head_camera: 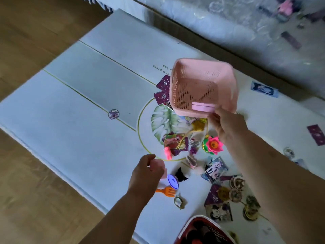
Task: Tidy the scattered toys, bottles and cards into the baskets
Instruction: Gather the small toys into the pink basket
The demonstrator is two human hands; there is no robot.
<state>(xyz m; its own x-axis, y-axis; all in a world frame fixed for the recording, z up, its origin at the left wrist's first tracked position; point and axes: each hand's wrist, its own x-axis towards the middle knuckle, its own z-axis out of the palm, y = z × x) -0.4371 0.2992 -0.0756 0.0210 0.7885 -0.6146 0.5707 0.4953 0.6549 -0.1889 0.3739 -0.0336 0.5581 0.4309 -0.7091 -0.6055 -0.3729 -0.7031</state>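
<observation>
Wood floor w/ pale folding play mat (79, 103); scattered items lie on the mat.

- R hand (226, 124): fingers curled over near rim of pink basket (202, 81), gripping it. Basket is off the mat, tilted, mouth toward camera. Inside: 1 flat pink round piece (202, 106) at the low wall.
- L hand (147, 173): fingers curled in. Pale pink bit beside them; can't tell if held.
- Just beside L hand: 1 blue lid (172, 181), 1 orange toy fork (166, 190), 1 black bow-shaped toy (180, 175).
- Between hands: 1 pink figure (168, 152), 1 pink lotus toy (213, 145).
- Partly hidden by basket's left wall: 2 purple cards (164, 83), logo too small to read.
- Further out: 1 round badge (113, 114) on mat seam, 1 blue card (263, 88) far right.
- Red basket (193, 224): qty 1, bottom edge, contents dark and unclear.
- Mat print, upside down: "hop"; next line approx. "in a green", partly covered.
</observation>
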